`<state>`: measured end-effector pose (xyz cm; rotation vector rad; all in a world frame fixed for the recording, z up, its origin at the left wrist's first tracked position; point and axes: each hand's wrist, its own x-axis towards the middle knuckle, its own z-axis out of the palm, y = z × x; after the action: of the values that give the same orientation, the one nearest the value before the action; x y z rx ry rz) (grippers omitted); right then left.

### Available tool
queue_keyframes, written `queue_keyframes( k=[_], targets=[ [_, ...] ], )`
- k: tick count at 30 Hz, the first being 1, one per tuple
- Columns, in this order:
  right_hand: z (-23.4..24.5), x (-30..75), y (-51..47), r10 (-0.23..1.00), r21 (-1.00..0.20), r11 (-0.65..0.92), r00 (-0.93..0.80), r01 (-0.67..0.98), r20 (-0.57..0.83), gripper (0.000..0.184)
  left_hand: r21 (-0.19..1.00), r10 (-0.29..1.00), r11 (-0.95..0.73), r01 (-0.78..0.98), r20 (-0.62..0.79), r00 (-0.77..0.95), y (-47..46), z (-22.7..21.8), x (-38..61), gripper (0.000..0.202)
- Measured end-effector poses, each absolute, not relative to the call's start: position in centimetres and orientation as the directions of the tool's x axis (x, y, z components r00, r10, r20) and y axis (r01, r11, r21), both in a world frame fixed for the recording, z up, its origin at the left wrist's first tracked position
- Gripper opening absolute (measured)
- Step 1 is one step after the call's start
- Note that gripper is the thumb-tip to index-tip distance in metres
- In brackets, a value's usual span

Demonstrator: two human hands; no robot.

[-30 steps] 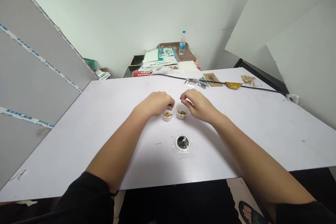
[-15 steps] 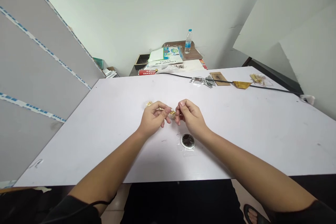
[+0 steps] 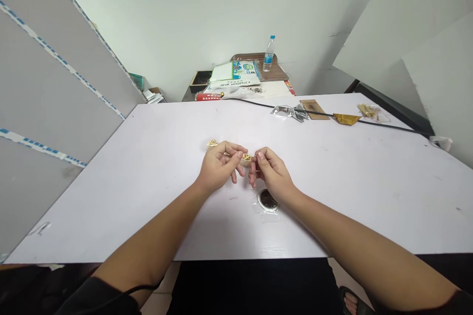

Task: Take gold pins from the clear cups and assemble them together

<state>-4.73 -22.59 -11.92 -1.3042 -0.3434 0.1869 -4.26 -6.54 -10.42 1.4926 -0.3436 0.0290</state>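
My left hand (image 3: 219, 170) and my right hand (image 3: 269, 177) are together over the middle of the white table (image 3: 148, 157), fingertips almost touching. Both are pinched closed on something too small to make out. Between the fingertips shows a small cup of gold-coloured pieces (image 3: 246, 159). A second little gold heap (image 3: 212, 144) lies just behind my left hand. A round black disc in clear wrap (image 3: 266, 199) lies on the table right beside my right wrist.
A black cable (image 3: 384, 126) runs across the table's far side, by clear wrappers (image 3: 286, 111), a brown card (image 3: 313, 109) and a gold folded piece (image 3: 346, 118). Beyond the table stand a water bottle (image 3: 269, 53) and papers (image 3: 236, 73). Grey panels (image 3: 48, 108) lean at the left.
Both hands left the two small cups and drew toward me, closing together near the black disc. The view tilted, so the table sits a little differently.
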Motion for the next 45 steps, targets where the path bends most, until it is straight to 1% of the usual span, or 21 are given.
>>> queue_keyframes(
  k=[3,6,8,13,16,19,23,26,30,34,38,41,45],
  targets=[
    [-12.0,-4.7,-22.6,0.329,-0.970,0.238,0.936,0.043,0.123,0.042,0.982,-0.233,0.083,-0.168,0.183,0.955,-6.5,-10.6,-4.3,0.037],
    [-12.0,-4.6,-22.7,0.340,-0.977,0.211,0.934,0.036,0.108,0.042,0.983,-0.262,0.094,-0.158,0.178,0.949,-6.6,-10.9,-4.3,0.038],
    [-12.1,-4.6,-22.7,0.348,-0.980,0.193,0.930,0.049,0.115,0.042,0.983,-0.268,0.091,-0.160,0.179,0.947,-6.6,-11.1,-4.2,0.039],
    [-12.4,-4.5,-22.7,0.356,-0.983,0.148,0.921,0.108,0.155,0.041,0.991,-0.300,0.050,-0.120,0.130,0.945,-6.6,-11.3,-4.2,0.040],
    [-12.8,-4.4,-22.8,0.360,-0.981,0.134,0.916,0.139,0.179,0.040,0.989,-0.293,0.082,-0.126,0.145,0.945,-6.7,-11.5,-4.1,0.038],
    [-12.9,-4.2,-22.9,0.349,-0.980,0.112,0.917,0.166,0.195,0.039,0.981,-0.280,0.112,-0.156,0.182,0.942,-6.7,-11.8,-3.9,0.031],
    [-12.7,-4.1,-23.1,0.337,-0.977,0.087,0.917,0.193,0.211,0.038,0.971,-0.254,0.079,-0.224,0.237,0.938,-6.7,-11.8,-3.8,0.019],
    [-12.7,-4.2,-23.1,0.334,-0.971,0.097,0.912,0.217,0.237,0.039,0.969,-0.260,0.062,-0.238,0.246,0.934,-6.7,-11.8,-4.0,0.017],
    [-12.8,-4.4,-23.1,0.346,-0.966,0.078,0.902,0.247,0.258,0.037,0.971,-0.258,0.063,-0.230,0.238,0.936,-6.7,-11.8,-4.1,0.018],
    [-13.0,-4.4,-23.1,0.368,-0.955,0.066,0.883,0.288,0.292,0.035,0.959,-0.264,0.022,-0.284,0.279,0.923,-6.8,-12.1,-4.1,0.020],
    [-13.1,-4.5,-23.1,0.387,-0.943,0.079,0.862,0.322,0.327,0.033,0.943,-0.315,-0.025,-0.331,0.307,0.898,-6.8,-12.2,-4.3,0.027],
    [-13.0,-4.6,-23.0,0.370,-0.940,0.057,0.867,0.337,0.334,0.034,0.935,-0.332,-0.028,-0.354,0.326,0.885,-7.0,-12.0,-4.4,0.031],
    [-12.8,-4.7,-22.9,0.331,-0.905,-0.024,0.857,0.426,0.395,0.034,0.939,-0.332,-0.010,-0.344,0.322,0.887,-7.4,-11.7,-4.6,0.036]
  ],
)
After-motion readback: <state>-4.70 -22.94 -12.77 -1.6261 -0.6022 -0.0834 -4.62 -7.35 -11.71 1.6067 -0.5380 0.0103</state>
